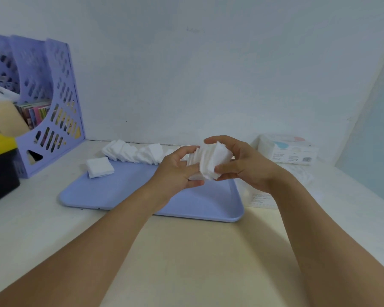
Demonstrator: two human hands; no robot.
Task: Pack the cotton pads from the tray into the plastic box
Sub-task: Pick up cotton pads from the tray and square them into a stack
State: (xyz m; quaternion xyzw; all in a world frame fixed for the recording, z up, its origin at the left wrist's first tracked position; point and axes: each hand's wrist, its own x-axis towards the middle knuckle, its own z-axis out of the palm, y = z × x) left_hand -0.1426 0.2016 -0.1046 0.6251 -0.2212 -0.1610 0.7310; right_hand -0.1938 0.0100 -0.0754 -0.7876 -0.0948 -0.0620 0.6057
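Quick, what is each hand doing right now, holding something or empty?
Left hand: fingers curled round one end of the stack of cotton pads, holding it.
Right hand: gripping the other end of the same stack, above the tray.

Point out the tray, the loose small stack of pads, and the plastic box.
tray (111,191), head view, bare floor.
small stack of pads (99,167), head view, top pad.
plastic box (288,151), head view, front wall.

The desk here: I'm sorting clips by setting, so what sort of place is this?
Probably a home or office desk set in a wall corner: a purple file rack holding books, a boxed product, and a blue tray on the tabletop.
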